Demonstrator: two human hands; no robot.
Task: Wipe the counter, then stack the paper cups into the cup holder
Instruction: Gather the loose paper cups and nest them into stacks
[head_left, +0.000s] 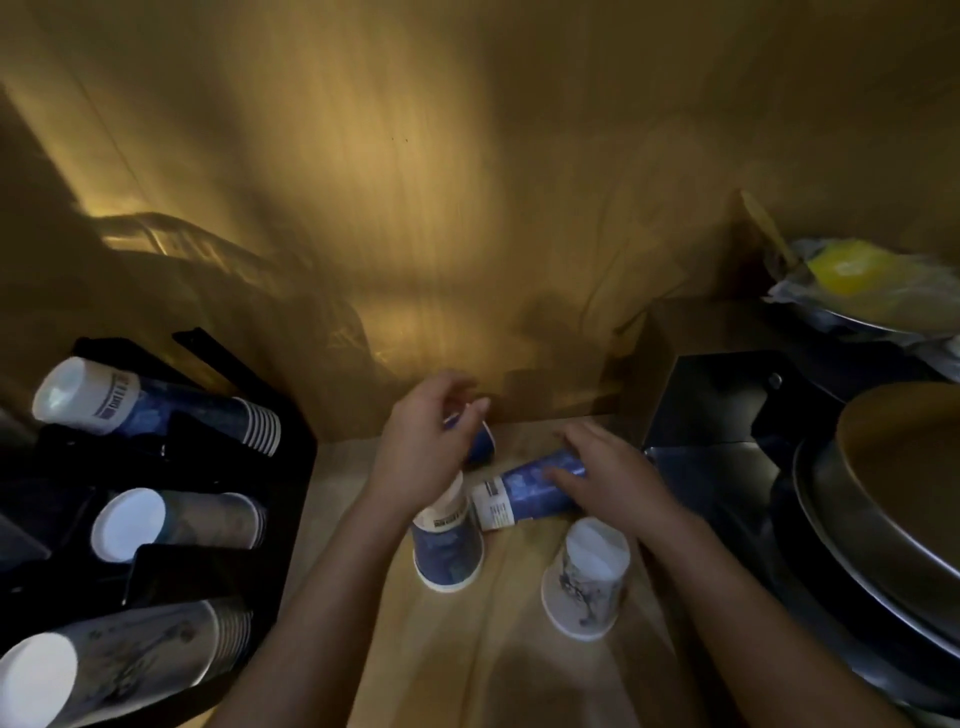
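On the wooden counter (498, 670) my left hand (423, 441) grips a blue paper cup (480, 444) near the back wall. My right hand (602, 478) rests on a stack of blue cups (524, 496) lying on its side, fingers curled over it. An upside-down blue cup (448, 553) stands just below my left wrist. An upside-down white cup with dark drawings (587, 579) stands nearer me. The black cup holder (291, 467) at the left holds three slanted stacks: blue cups (156, 408), grey cups (176, 522) and white patterned cups (114, 665).
A black box (727, 400) sits at the right of the counter. Round metal trays (883, 519) are stacked at the far right. A plate with a crumpled bag and something yellow (852, 275) lies behind them. A wooden wall (467, 208) closes the back.
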